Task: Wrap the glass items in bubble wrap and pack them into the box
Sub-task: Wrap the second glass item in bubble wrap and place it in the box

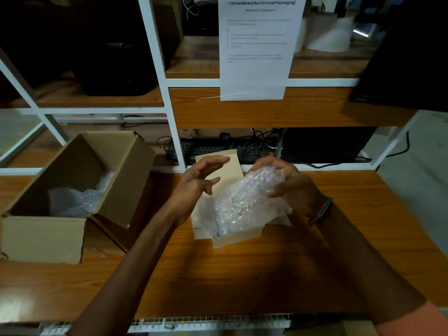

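A bundle of bubble wrap (pixel 244 202) is held above the wooden table; whatever is inside it is hidden. My right hand (pixel 288 183) grips its far end, fingers curled over the top. My left hand (pixel 196 183) hovers just left of the bundle with fingers spread and relaxed, touching nothing. Under the bundle lie pale cardboard sheets (pixel 230 166). An open brown cardboard box (pixel 116 170) stands at the left, with another bubble-wrapped bundle (pixel 75 200) inside it.
A white metal shelf frame (pixel 169 112) rises behind the table. A black keyboard (pixel 213 149) and cables lie on the low shelf behind the hands. A printed instruction sheet (pixel 257 49) hangs from the shelf above. The table (pixel 242 275) has bare wood in front.
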### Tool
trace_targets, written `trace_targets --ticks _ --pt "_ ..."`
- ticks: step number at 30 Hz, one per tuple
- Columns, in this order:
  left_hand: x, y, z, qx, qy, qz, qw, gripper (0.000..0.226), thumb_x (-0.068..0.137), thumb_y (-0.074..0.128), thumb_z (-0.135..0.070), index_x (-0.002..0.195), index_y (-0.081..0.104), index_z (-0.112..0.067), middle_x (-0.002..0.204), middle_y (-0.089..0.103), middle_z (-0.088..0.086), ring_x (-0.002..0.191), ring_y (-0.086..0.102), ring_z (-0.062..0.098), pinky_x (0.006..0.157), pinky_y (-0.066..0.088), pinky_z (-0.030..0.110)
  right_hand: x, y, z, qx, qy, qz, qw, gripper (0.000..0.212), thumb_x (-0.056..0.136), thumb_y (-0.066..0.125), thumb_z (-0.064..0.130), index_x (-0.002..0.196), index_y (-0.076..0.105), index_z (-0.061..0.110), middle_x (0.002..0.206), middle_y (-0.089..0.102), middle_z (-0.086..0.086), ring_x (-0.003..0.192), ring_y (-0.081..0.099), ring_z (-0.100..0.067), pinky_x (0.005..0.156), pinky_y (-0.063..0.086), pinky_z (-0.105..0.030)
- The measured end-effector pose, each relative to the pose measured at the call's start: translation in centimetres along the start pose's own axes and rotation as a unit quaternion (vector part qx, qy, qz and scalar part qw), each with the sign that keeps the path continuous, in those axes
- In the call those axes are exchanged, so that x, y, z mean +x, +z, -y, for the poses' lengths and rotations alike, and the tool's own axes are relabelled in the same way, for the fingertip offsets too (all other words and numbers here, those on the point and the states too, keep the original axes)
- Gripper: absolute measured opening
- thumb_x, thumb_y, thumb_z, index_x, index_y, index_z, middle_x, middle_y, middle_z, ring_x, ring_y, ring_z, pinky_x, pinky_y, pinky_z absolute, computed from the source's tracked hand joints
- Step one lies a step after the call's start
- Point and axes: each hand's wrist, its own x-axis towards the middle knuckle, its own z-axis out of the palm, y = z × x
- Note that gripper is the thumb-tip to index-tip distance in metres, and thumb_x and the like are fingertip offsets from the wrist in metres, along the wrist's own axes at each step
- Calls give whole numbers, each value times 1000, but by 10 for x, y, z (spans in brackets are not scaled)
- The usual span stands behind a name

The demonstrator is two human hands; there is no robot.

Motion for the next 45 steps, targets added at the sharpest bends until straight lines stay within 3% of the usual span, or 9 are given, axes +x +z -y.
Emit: trace_targets --ticks 6,9,15,21,24,31,35,40,45 --pt "-6 11 -4 -32 -81 152 985 71 92 60 21 130 54 -38 121 75 -24 124 65 -2 94 56 18 6 -9 7 174 -6 -34 984 49 80 54 0 128 53 13 124 60 -16 113 62 -37 89 58 -49" --pt "3 23 3 -48 -88 72 992 37 95 74 -2 118 61 -28 106 82 -13 105 75 0 98 58 23 11 -15 8 194 -17 -74 978 51 80 66 7 130 55 13 131 62 -17 123 61 -40 104 49 -56" --pt "8 17 7 3 -66 8 998 16 93 77 -4 108 74 1 108 80 18 102 78 26 90 65 34 18 -18 5 -10 -13 -288 958 42 94 73 14 132 57 8 130 68 -13 123 66 -39 89 62 -50" --pt "1 14 -1 -170 -99 -18 980 22 97 70 -15 116 70 -4 110 80 18 92 77 27 84 64 40 6 -12 -10 -198 -16 -207 958 53 86 81 6 131 53 15 133 60 -14 109 71 -26 78 64 -36" --pt "4 -1 3 -68 -40 -55 995 19 109 57 -15 124 68 -11 115 79 11 90 78 27 79 64 42 0 -8 -3 -224 -22 -197 954 52 85 80 -1 130 55 8 133 56 -6 104 66 3 73 58 -16" --pt "12 -8 43 302 87 -19 949 114 83 89 -21 168 17 -41 169 22 6 150 41 27 112 52 51 7 -5 13 -29 -25 -183 982 53 77 82 6 124 61 17 136 62 -18 114 70 -37 91 61 -55" --pt "6 14 29 411 284 -62 864 105 86 77 -51 170 14 -39 178 -11 17 165 9 32 125 34 60 20 -7 7 43 27 -222 974 47 84 82 5 125 64 17 138 65 -15 118 70 -36 98 57 -61" --pt "19 7 8 330 348 -86 873 25 100 71 -39 118 81 -25 131 75 -2 134 62 19 117 40 62 17 -10 -9 -53 88 -176 979 49 81 82 4 125 68 18 133 67 -15 118 69 -39 99 55 -64" --pt "24 6 7 131 140 -164 968 20 92 85 -33 99 86 -14 97 84 -1 95 80 18 90 64 47 4 -1 -13 9 101 -79 992 45 91 65 -6 129 66 18 133 67 -13 114 71 -35 81 65 -40"
